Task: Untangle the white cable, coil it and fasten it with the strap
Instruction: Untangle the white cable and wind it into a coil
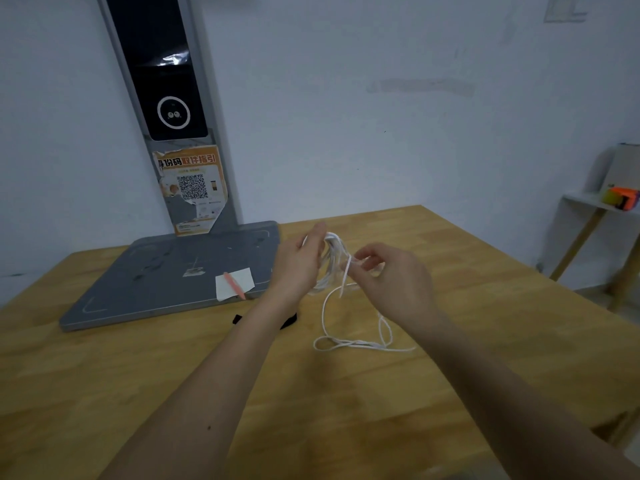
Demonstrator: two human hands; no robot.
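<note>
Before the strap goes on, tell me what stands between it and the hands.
The left forearm crosses above the black strap, hiding its middle. Otherwise nothing visible blocks it; loose white cable lies beside it on the table.

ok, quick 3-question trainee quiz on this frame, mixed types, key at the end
1. True or false: the white cable is fully coiled, with none left on the wooden table.
2. Which hand carries the coil wound around it? A) left hand B) right hand
3. Fill in: the black strap lies on the table, partly hidden under the left ____.

Key
1. False: loose loops still lie on the table.
2. A; the right hand pinches a strand beside the coil.
3. forearm
</note>
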